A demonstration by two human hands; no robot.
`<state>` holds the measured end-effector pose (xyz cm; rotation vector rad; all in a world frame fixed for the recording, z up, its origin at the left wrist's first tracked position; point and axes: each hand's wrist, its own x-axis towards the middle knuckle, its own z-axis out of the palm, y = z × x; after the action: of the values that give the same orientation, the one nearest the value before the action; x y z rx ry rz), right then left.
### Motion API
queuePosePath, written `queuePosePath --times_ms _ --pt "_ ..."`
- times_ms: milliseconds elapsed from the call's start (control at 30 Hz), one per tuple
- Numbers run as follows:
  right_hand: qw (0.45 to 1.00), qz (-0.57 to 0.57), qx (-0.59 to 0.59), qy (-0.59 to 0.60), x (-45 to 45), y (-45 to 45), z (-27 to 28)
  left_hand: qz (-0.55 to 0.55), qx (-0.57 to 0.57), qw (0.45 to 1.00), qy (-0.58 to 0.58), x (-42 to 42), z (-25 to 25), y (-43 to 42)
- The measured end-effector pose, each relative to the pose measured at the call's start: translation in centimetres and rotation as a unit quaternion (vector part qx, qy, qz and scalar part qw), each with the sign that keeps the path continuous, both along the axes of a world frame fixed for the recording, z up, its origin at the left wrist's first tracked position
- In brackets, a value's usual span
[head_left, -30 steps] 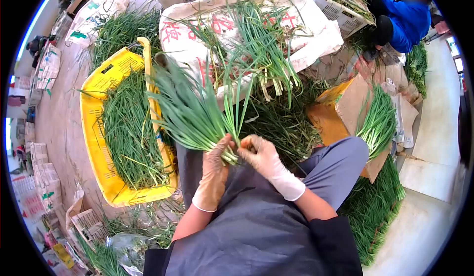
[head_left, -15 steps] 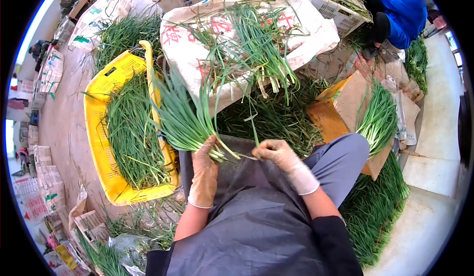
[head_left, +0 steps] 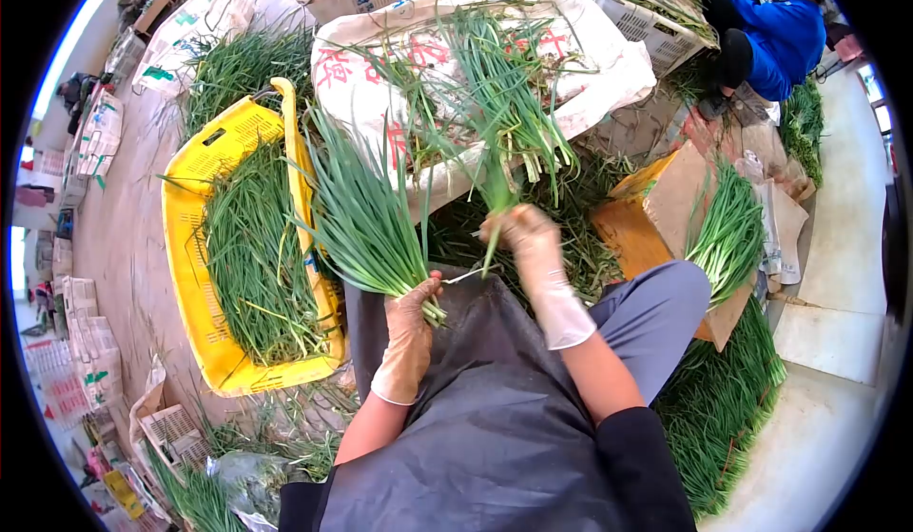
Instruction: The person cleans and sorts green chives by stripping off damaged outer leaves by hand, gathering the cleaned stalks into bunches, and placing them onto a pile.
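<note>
My left hand (head_left: 410, 334), in a soiled pale glove, is closed around the white stem ends of a bunch of chives (head_left: 373, 218). The long green leaves fan up and away to the left. To its right my gloved right hand (head_left: 529, 239), smeared by motion, is pinched on a few chive leaves (head_left: 495, 194) just beyond my knee. A thin pale strand (head_left: 464, 276) stretches between the two hands. Ahead of them, loose chives (head_left: 504, 85) lie on a white woven sheet (head_left: 609, 57) with red characters.
At my left stands a yellow crate (head_left: 181, 209) holding chives. A cardboard box (head_left: 656, 204) with a trimmed bunch (head_left: 730, 232) on it is at my right, above a large pile of chives (head_left: 728, 408). A person in blue (head_left: 780, 42) sits at the far right.
My right hand has moved up and away, now with green leaves in its fingers. My left hand has shifted slightly right with the bunch, whose leaves stand more upright.
</note>
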<state>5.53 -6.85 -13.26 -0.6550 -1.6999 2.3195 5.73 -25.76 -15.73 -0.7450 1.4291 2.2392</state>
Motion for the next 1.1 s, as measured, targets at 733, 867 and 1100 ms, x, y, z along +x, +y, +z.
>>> queuePosePath --times_ms 733,867,1100 --pt "0.932 0.258 0.251 -0.041 7.5 -4.4 3.0 -0.031 0.118 0.992 -0.03 0.7 5.7 0.8" --pt "0.758 0.514 0.371 -0.154 10.0 0.9 0.4 -0.036 0.089 0.986 0.135 -1.3 11.0 0.8" --pt "0.924 0.125 0.329 0.148 6.1 2.9 9.5 -0.199 -0.121 0.88 0.414 4.0 5.7 8.8"
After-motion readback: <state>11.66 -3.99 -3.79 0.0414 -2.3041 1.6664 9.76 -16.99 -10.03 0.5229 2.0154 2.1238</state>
